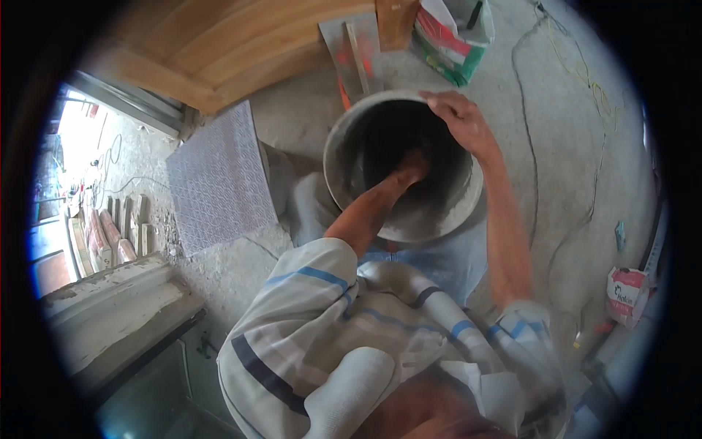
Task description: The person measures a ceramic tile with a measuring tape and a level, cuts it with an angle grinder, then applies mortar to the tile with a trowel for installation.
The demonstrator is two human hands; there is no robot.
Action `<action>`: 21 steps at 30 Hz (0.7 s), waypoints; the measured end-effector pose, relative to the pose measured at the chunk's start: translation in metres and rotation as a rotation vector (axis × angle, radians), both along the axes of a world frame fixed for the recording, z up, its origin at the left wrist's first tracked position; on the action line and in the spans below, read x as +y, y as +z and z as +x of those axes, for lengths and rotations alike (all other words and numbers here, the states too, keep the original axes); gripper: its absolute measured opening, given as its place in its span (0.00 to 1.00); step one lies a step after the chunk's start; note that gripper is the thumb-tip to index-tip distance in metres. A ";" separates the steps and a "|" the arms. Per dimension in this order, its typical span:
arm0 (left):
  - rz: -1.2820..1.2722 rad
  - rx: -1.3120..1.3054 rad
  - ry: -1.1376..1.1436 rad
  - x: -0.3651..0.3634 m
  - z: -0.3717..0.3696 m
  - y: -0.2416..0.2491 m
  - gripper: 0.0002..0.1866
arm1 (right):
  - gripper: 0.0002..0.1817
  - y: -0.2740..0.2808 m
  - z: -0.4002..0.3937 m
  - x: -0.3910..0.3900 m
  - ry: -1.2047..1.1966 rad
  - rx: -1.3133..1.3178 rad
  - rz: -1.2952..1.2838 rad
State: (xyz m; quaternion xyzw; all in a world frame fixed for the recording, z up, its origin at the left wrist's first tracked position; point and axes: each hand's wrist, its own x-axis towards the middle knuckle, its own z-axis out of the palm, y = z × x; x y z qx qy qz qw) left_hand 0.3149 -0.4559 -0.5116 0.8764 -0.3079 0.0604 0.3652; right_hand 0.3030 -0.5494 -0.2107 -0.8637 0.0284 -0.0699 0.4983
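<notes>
A round grey bucket (pixel 338 164), smeared with a pale coating, stands in front of me with its dark mouth facing up. My right hand (pixel 462 121) grips the far right part of its rim, with the fingers bent over the edge. Deep inside the bucket is my left hand (pixel 415 167); shadow and blur hide its fingers, and what they touch cannot be made out. The bucket's contents are too dark to tell.
A patterned tile (pixel 223 183) leans at the left. Beyond the bucket stand a grey board with a wooden strip (pixel 356 58), a wooden door (pixel 241 44) and an open red-green bag (pixel 453 44). Cables (pixel 528 124) cross the concrete floor; a red-white bag (pixel 627 296) sits right.
</notes>
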 end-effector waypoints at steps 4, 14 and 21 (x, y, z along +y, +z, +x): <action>0.290 -1.444 -0.157 0.054 -0.005 -0.072 0.16 | 0.18 -0.013 -0.005 0.005 0.008 -0.094 -0.019; 0.758 -0.133 -0.236 0.102 0.025 0.068 0.22 | 0.18 0.001 -0.015 0.015 -0.037 0.005 -0.053; 0.713 0.234 -0.315 0.092 0.001 0.119 0.28 | 0.18 -0.001 -0.013 0.008 -0.058 -0.119 -0.099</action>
